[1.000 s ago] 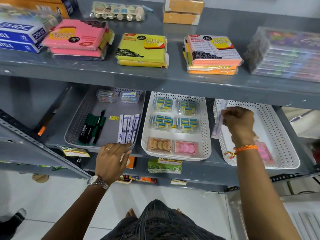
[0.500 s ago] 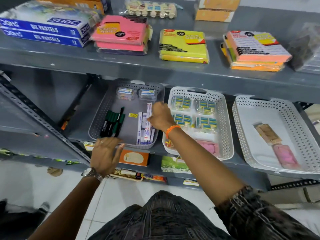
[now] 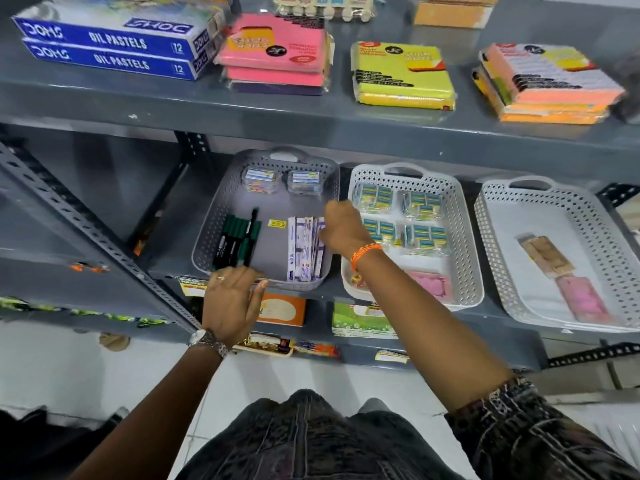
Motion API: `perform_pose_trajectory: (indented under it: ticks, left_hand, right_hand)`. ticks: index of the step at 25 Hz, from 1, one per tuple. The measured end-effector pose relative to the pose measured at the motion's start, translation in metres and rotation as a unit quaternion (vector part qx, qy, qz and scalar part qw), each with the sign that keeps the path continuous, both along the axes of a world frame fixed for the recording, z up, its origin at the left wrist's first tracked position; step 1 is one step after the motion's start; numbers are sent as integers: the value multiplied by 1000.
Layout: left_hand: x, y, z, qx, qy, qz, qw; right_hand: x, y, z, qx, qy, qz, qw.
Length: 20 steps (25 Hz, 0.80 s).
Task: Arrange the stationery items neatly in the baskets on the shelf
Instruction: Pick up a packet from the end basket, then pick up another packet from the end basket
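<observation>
Right hand point(image 3: 341, 228) closes on the light, slippery sachets point(image 3: 304, 249) in the grey basket point(image 3: 214, 223); grip flat faces while open left hand point(image 3: 232, 296) steadies the rim.

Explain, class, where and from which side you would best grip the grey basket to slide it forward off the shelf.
Probably the front rim of the grey basket, gripped from the front. That edge overhangs the shelf and faces the person, whose left hand is already there. The cut-out handle sits at the back, under the upper shelf.
</observation>
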<state>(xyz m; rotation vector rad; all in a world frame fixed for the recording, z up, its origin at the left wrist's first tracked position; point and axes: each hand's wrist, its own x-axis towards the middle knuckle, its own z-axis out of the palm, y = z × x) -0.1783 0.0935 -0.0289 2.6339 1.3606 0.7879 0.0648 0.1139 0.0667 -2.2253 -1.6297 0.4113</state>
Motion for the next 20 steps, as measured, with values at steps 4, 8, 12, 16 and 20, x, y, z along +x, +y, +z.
perform_pose_trajectory:
  ticks: [4, 8, 12, 16, 20]
  left_hand:
    - [10, -6, 0, 36, 8, 3, 999]
    - [44, -24, 3, 55, 22, -40, 997]
    - [73, -35, -3, 58, 22, -33, 998]
    - [98, -45, -9, 71, 9, -51, 996]
    - [101, -45, -10, 79, 5, -26, 996]
  right_hand:
    - [46, -20, 10, 24, 41, -60, 997]
    - [115, -57, 15, 54, 58, -129, 989]
    - [197, -109, 10, 61, 35, -225, 972]
    - [289, -170, 0, 44, -17, -334, 941]
    - [319, -186, -18, -78, -42, -331, 940]
